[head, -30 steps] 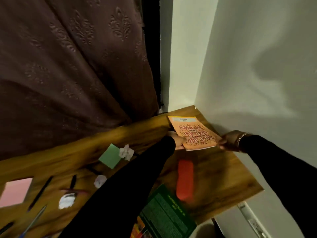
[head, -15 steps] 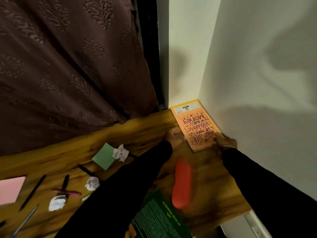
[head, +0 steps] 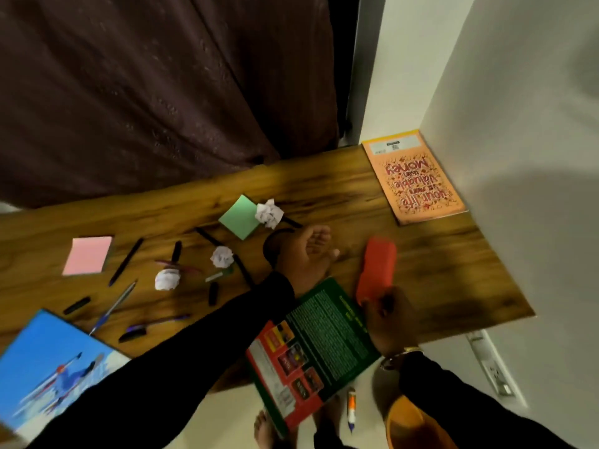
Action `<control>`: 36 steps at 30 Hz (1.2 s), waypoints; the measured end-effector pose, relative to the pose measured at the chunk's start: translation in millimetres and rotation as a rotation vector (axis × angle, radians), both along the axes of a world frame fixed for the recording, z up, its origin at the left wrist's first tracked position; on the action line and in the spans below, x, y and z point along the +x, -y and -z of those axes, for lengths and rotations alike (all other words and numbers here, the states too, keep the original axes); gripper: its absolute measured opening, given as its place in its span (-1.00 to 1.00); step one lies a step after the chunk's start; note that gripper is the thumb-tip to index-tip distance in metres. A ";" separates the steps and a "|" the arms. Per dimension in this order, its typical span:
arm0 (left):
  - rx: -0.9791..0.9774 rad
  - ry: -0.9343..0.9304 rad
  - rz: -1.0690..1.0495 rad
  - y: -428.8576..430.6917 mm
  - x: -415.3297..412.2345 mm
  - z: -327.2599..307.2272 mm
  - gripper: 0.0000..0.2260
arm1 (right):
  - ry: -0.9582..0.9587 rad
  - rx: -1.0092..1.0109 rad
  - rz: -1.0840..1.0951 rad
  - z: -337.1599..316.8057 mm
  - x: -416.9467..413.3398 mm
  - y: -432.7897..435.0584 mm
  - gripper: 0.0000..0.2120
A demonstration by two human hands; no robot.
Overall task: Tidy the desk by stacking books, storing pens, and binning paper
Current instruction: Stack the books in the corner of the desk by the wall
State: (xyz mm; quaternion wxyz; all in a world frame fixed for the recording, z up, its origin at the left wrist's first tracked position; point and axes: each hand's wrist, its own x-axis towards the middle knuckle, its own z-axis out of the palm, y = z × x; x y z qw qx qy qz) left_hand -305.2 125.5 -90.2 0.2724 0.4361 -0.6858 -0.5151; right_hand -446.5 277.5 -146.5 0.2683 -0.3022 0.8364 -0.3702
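Head view. Orange book (head: 418, 179) lies flat in the desk's (head: 453, 270) far right corner, against the wall: likely the stack's base. Stacking step in hand.

Left hand (head: 304, 251) hovers mid-desk, fingers relaxed, holding nothing. Right hand (head: 389, 315) is at the green book's (head: 311, 348) corner, blurred; grip cannot be told. That book overhangs the near edge.

Next move, probably: lift it onto the orange one. Red case (head: 377, 270) lies between them. Blue book (head: 48, 367), pens and paper balls (head: 222, 257) lie left; orange bin (head: 411, 422) below.

A wooden desk (head: 437, 264) sits in a corner of white walls (head: 518, 92) — dark brown curtain (head: 146, 92) behind, pale floor (head: 369, 400) below.
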 end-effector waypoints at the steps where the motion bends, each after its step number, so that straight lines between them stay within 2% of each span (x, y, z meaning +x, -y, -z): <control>1: -0.016 0.012 -0.008 -11.7 14.6 5.1 -0.71 | -0.024 -0.004 -0.031 1.6 7.0 -2.0 -0.79; 3: -0.089 0.025 0.003 -37.4 37.7 9.9 -0.76 | -0.085 -0.014 -0.089 5.3 19.0 -7.4 -0.80; 7: -0.396 0.054 0.071 -64.5 58.6 11.0 -0.82 | -0.161 0.034 -0.204 8.8 36.8 -18.2 -0.76; 11: -0.475 0.192 0.043 -71.6 81.1 21.3 -0.90 | -0.300 0.110 -0.235 10.7 46.3 -30.1 -0.65; 13: -0.433 0.298 -0.009 -87.2 105.2 39.4 -0.78 | -0.359 0.246 -0.191 12.6 49.3 -37.5 -0.46; 15: -0.461 0.379 0.033 -109.8 129.1 53.6 -0.69 | -0.379 0.322 -0.180 17.5 50.7 -44.2 -0.35; 16: -0.499 0.458 0.106 -120.3 138.5 58.4 -0.52 | -0.391 0.339 -0.186 19.1 51.0 -45.8 -0.34; 18: -0.496 0.668 0.327 -139.1 149.6 65.0 0.01 | -0.410 0.369 -0.198 18.3 52.3 -44.9 -0.30; 19: -0.475 0.774 0.422 -148.8 150.4 70.1 0.20 | -0.427 0.399 -0.204 17.9 52.9 -43.7 -0.27; 20: -0.489 0.867 0.473 -156.3 151.1 74.9 0.26 | -0.447 0.445 -0.216 15.3 54.6 -41.6 -0.23; 21: -0.520 0.948 0.480 -163.0 147.9 81.6 0.25 | -0.471 0.494 -0.234 13.6 56.6 -40.0 -0.19; 23: -0.540 1.050 0.429 -175.8 139.5 90.7 0.08 | -0.496 0.564 -0.260 8.3 60.2 -39.3 -0.14; 26: -0.684 1.042 0.382 -196.5 132.3 102.0 -0.23 | -0.372 0.634 -0.267 7.9 56.9 -48.3 -0.05; 28: -0.908 0.975 0.327 -206.3 139.2 108.1 -0.54 | -0.286 0.620 -0.257 7.1 52.8 -55.3 0.00; 29: -0.987 0.916 0.312 -209.6 145.0 106.2 -0.61 | -0.221 0.589 -0.253 0.5 51.0 -57.0 -0.06; 32: -1.140 0.750 0.387 -204.5 163.8 75.0 -0.68 | 0.169 0.354 -0.210 -36.5 40.0 -54.3 -0.61; 33: -1.177 0.679 0.391 -198.2 166.3 62.3 -0.69 | 0.290 0.289 -0.208 -50.7 35.2 -51.8 -0.69; 34: -1.210 0.609 0.357 -192.2 169.1 49.6 -0.69 | 0.387 0.227 -0.216 -65.4 30.6 -50.4 -0.67; 36: -1.241 0.508 0.234 -177.4 170.5 17.4 -0.70 | 0.640 0.052 -0.152 -87.4 22.4 -52.2 -0.42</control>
